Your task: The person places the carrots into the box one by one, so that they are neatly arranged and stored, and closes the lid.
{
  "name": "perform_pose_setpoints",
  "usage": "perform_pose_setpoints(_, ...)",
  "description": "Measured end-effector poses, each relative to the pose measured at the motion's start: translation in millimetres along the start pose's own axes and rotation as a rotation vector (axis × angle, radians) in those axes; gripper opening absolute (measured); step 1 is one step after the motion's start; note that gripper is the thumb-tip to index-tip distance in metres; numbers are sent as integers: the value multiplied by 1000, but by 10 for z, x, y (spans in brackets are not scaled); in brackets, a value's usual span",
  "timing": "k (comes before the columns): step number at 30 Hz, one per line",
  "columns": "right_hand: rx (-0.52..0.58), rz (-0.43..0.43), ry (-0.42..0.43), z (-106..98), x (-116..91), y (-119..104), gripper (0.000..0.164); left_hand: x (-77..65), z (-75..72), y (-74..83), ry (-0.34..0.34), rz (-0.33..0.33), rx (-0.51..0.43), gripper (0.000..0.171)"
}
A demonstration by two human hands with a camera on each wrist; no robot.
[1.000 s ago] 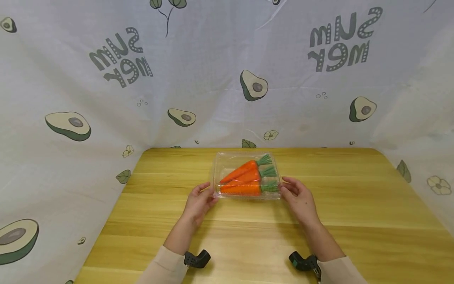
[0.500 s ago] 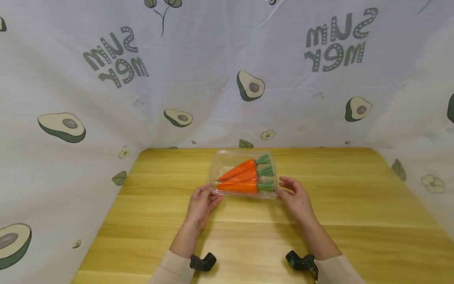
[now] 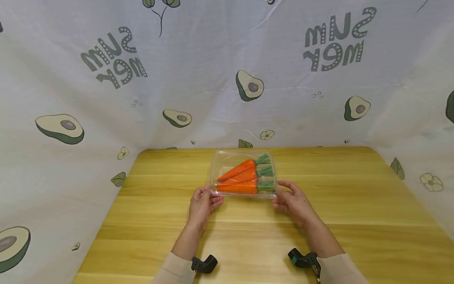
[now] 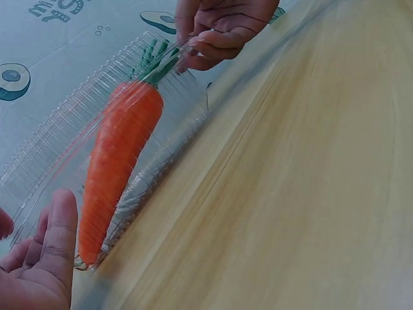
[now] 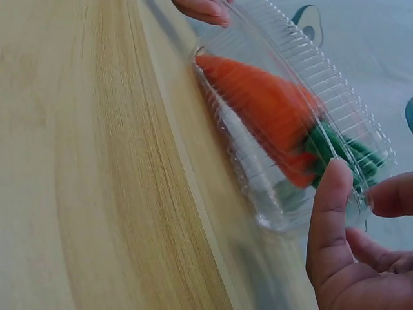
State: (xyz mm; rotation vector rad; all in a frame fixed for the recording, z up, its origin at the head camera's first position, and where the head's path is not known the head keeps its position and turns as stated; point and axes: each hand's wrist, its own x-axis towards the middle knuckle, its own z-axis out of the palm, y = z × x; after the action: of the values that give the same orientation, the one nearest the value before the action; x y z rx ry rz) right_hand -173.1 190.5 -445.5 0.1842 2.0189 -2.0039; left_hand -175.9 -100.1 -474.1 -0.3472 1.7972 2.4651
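Note:
A clear plastic clamshell box [image 3: 226, 161] lies near the middle of the table, its lid down over three orange carrots [image 3: 235, 170] with green tops pointing right. At the box's front left corner, my left hand [image 3: 200, 207] pinches the rim, thumb on the near side. The front right corner is pinched between thumb and fingers of my right hand [image 3: 295, 204]. Up close in the right wrist view, the right thumb [image 5: 332, 213] presses at the rim beside the carrot tops. In the left wrist view the front carrot [image 4: 121, 155] shows through the ribbed wall.
Pale wood-grain tabletop [image 3: 241, 244] stretches around the box on all sides. A white cloth [image 3: 213, 47] printed with avocados and lettering hangs behind and at both sides of the table. Each wrist carries a black camera mount [image 3: 204, 264].
The box sits slightly left in the head view, where the background has shifted left as well. My right hand's lower fingers have come in beneath the corner. The carrots remain inside.

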Motion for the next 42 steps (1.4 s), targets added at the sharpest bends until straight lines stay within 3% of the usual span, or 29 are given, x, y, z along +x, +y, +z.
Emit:
perform_pose_setpoints(9,48,-14,-55,-21,-11,9,60,-13,-21,9,-18,3,50,31)
perform_pose_setpoints(23,33,-13,-40,-9,-10,23,61,-39,-19,16,-37,17,52,28)
perform_pose_setpoints(34,78,7,-59,-17,-5,28,25,-24,-13,-3,-38,22,42,10)
perform_pose_setpoints(42,81,-21,-61,-14,3,43,23,-32,-20,-7,-52,29,28,10)
